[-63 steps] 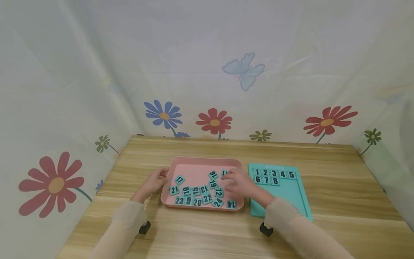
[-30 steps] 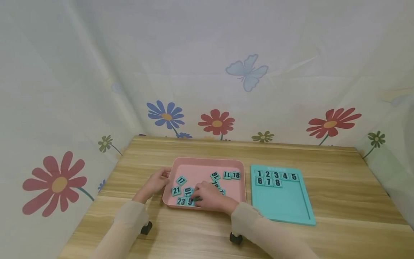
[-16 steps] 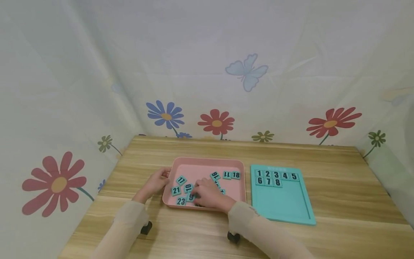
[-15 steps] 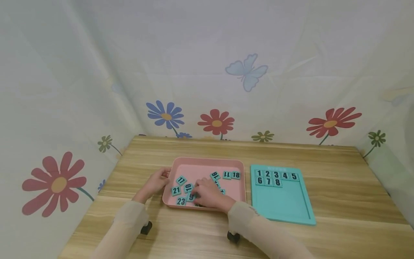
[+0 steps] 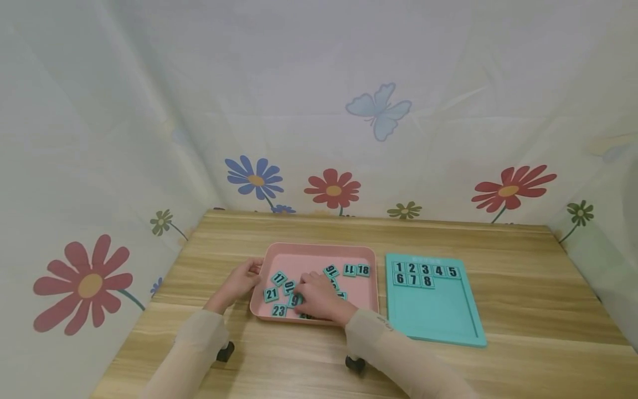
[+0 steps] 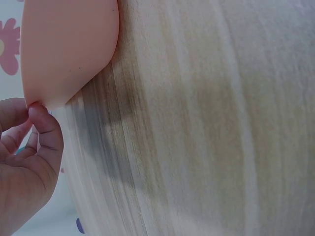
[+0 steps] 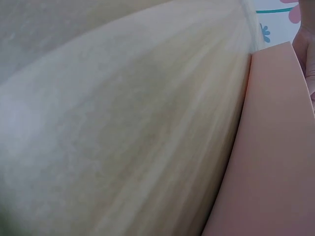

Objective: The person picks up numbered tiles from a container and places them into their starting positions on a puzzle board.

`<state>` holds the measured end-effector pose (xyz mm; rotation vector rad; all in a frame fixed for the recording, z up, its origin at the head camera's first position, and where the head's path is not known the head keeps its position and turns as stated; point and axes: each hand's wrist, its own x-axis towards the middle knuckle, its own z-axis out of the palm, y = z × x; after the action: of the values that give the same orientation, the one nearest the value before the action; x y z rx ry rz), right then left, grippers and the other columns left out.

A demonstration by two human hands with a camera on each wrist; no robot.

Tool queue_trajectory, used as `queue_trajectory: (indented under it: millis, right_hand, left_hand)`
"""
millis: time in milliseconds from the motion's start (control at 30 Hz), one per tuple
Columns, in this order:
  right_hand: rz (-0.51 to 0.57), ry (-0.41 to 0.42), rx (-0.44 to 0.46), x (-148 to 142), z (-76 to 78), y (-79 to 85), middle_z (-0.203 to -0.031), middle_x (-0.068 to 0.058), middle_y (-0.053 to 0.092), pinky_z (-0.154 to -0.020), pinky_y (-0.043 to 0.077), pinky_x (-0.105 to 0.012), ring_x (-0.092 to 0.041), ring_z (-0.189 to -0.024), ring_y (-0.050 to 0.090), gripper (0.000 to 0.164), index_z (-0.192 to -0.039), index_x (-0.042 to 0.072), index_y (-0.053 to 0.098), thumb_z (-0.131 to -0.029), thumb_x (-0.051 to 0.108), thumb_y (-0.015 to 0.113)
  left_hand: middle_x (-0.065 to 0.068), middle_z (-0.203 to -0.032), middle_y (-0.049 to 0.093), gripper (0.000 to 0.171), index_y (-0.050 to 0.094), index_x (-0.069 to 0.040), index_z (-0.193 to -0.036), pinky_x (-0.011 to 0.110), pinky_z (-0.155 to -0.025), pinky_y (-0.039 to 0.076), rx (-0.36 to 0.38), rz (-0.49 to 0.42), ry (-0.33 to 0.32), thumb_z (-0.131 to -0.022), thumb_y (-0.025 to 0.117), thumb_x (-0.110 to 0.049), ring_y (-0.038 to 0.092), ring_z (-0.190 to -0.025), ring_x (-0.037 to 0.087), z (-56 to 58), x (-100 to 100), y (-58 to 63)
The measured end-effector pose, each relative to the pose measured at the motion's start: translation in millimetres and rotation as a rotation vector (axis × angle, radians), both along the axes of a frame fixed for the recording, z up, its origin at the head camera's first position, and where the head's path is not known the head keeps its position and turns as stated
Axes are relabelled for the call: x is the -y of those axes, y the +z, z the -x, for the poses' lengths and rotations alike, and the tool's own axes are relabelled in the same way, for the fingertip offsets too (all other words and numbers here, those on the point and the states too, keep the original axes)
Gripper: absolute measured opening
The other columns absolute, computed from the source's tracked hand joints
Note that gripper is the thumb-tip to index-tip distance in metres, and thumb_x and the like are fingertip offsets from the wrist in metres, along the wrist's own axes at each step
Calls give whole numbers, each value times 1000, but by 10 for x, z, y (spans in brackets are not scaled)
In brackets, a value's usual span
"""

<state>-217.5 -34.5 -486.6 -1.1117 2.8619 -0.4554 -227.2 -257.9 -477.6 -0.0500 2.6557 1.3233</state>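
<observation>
In the head view, a pink tray (image 5: 299,265) holds several loose teal number tiles. My left hand (image 5: 241,281) pinches its left rim between thumb and fingers; the left wrist view shows this hand (image 6: 29,157) at the tray corner (image 6: 69,49). Inside the tray my right hand (image 5: 320,296) pinches the 9 tile (image 5: 294,300) at its right side, covering several tiles beneath. Tiles 10 (image 5: 289,286), 23 (image 5: 279,311), 21 (image 5: 271,294) and 17 (image 5: 279,278) lie left of it. The right wrist view shows the tray wall (image 7: 275,147), not the right hand.
Right of the tray lies a teal board (image 5: 433,316), with tiles 1 to 8 in its upper rows. Tiles 16 (image 5: 331,271), 11 (image 5: 350,270) and 18 (image 5: 364,270) lie in the tray's back right. A flowered curtain (image 5: 299,122) stands behind the wooden table (image 5: 279,360).
My right hand moved from the tray's right side to the left among the tiles. The 9 tile has turned and shifted slightly away from the front wall. My left hand stays at the rim.
</observation>
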Motion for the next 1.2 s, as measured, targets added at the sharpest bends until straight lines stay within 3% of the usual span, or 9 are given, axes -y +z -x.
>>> queue_trajectory:
  millis: [267, 700, 1200]
  right_hand:
    - [-23, -39, -8, 32, -5, -3, -86, 7, 48, -70, 32, -26, -9, -77, 37, 36, -101, 17, 64, -72, 40, 66]
    - [42, -19, 78, 46, -26, -19, -86, 10, 45, -71, 32, -22, -7, -79, 38, 35, -100, 20, 64, -70, 39, 68]
    - [170, 16, 73, -210, 24, 257, -92, 7, 56, -75, 41, -23, -7, -84, 47, 32, -101, 18, 64, -73, 32, 68]
  left_hand:
    - [20, -106, 49, 42, 40, -1, -127, 30, -69, 49, 18, -8, -2, -85, 44, 1, 54, -91, 25, 3, -8, 19]
    - [20, -106, 49, 42, 40, -1, -127, 30, -69, 49, 5, 9, -14, -85, 44, 1, 54, -91, 25, -5, -19, 47]
    - [20, -108, 49, 42, 41, -2, -127, 29, -69, 48, 30, 17, 2, -85, 45, 0, 54, -92, 25, -10, -10, 32]
